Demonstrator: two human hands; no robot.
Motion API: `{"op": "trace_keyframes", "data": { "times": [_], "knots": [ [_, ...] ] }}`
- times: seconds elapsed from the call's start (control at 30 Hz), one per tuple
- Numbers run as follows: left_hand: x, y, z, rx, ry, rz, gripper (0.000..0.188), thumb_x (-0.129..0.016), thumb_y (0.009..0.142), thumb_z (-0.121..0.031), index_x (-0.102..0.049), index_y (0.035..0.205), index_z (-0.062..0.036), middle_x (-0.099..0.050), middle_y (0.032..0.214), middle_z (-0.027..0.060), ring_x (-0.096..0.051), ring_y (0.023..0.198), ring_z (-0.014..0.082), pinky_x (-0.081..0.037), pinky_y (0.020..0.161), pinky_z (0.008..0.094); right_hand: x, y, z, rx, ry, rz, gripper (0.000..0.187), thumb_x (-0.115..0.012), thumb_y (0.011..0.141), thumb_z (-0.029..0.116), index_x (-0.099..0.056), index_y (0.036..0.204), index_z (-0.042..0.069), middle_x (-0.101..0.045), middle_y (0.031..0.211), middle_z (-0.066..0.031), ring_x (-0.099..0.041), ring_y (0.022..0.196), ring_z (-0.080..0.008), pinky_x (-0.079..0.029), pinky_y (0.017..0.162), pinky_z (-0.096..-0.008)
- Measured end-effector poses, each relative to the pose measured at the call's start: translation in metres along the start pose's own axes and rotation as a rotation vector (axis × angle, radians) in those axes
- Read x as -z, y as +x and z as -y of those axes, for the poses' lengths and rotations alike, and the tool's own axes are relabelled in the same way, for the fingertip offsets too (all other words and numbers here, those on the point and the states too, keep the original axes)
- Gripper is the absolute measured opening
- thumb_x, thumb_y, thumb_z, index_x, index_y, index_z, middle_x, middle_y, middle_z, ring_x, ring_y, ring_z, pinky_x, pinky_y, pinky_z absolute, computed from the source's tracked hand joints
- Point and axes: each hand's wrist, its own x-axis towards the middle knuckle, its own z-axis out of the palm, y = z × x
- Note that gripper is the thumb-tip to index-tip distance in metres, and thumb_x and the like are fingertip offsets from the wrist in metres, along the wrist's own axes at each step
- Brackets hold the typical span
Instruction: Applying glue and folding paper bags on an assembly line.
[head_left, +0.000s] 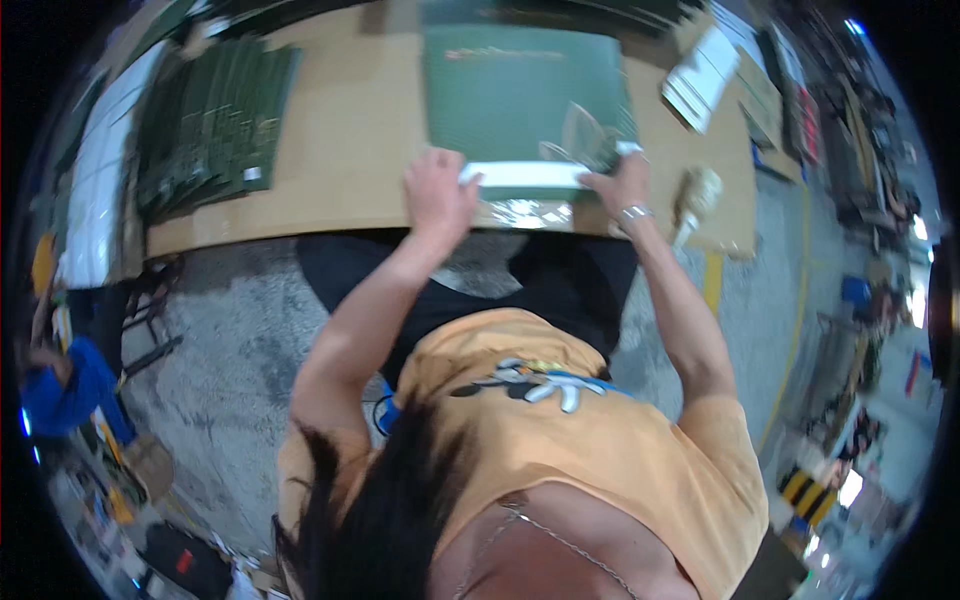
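Flat on the cardboard-topped table in front of me lies a dark green box or folded board (525, 100) with small printing near its far edge. A white strip (530, 176) runs along its near edge. My left hand (440, 197) has its fingers closed at the strip's left end. At the other end, my right hand (622, 188) grips the strip, thumb on top. A clear, film-like piece (580, 135) stands up from the green surface beside my right hand. Shiny clear tape (530, 213) shows on the table edge between my hands.
To the left are a row of green flat pieces (215, 120) and a long white stack (105, 165). White strips (703, 80) and a cream rounded object with a narrow white tip (697, 195) lie to the right. A person in blue (65, 390) is at far left.
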Motion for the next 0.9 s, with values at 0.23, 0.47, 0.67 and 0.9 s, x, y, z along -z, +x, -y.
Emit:
{"op": "trace_keyframes", "data": {
  "times": [0.23, 0.47, 0.67, 0.9],
  "knots": [
    [0.034, 0.018, 0.044, -0.103, -0.431, 0.185, 0.027, -0.065, 0.082, -0.018, -0.058, 0.102, -0.0021, -0.056, 0.106, 0.0160, -0.053, 0.102, 0.0359, -0.041, 0.089, 0.0453, 0.060, 0.018, 0.053, 0.016, 0.133, 0.183, 0.064, -0.085, 0.061, 0.016, -0.052, 0.112, -0.004, -0.066, 0.100, -0.0195, -0.064, 0.091, -0.0313, -0.050, 0.082, -0.0381],
    [0.084, 0.074, 0.175, 0.087, 0.766, -0.091, 0.056, -0.060, 0.078, -0.015, -0.049, 0.133, -0.0090, -0.030, 0.149, 0.0183, -0.021, 0.140, 0.0378, -0.009, 0.111, 0.0621, 0.100, 0.023, 0.172, 0.275, 0.119, 0.184, 0.091, -0.076, 0.071, 0.008, -0.025, 0.146, 0.006, -0.062, 0.116, -0.0233, -0.062, 0.106, -0.0340, -0.049, 0.090, -0.0380],
    [0.129, 0.094, 0.186, -0.059, 0.774, 0.163, 0.052, -0.059, 0.075, -0.009, -0.054, 0.127, -0.0059, -0.030, 0.148, 0.0207, -0.016, 0.142, 0.0400, -0.004, 0.111, 0.0648, 0.090, 0.032, 0.230, 0.315, -0.080, 0.191, 0.093, -0.074, 0.071, 0.007, -0.022, 0.148, 0.006, -0.062, 0.114, -0.0254, -0.064, 0.099, -0.0376, -0.051, 0.085, -0.0400],
    [0.181, 0.111, 0.176, -0.202, 0.551, -0.083, 0.026, -0.059, 0.068, 0.000, -0.064, 0.093, -0.0022, -0.038, 0.142, 0.0225, -0.021, 0.139, 0.0423, -0.006, 0.109, 0.0675, -0.047, 0.031, 0.270, 0.164, 0.190, 0.277, 0.097, -0.077, 0.069, 0.012, -0.019, 0.144, -0.006, -0.065, 0.100, -0.0291, -0.065, 0.093, -0.0413, -0.051, 0.085, -0.0403]
  ]
}}
